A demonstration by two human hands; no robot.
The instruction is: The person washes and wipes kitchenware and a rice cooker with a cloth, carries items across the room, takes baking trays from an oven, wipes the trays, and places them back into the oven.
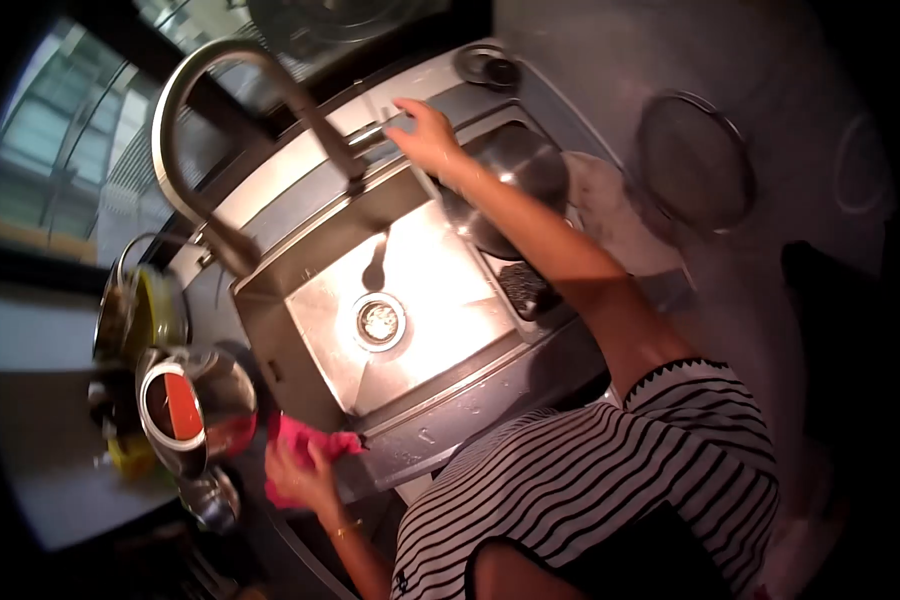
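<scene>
Pink cloth [292,431] in the left hand [306,481], right hand [430,142] well apart

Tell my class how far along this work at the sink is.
Looks done: the sink basin holds no dishes, and no stream shows below the faucet.
In hand: the left hand grips a pink cloth; the right hand reaches near the back edge.
Probably left: droplets dot the front ledge, and pale bits seem to sit in the drain.

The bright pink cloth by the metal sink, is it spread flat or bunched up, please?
Bunched up; the cloth shows crumpled folds under the left hand.
</scene>
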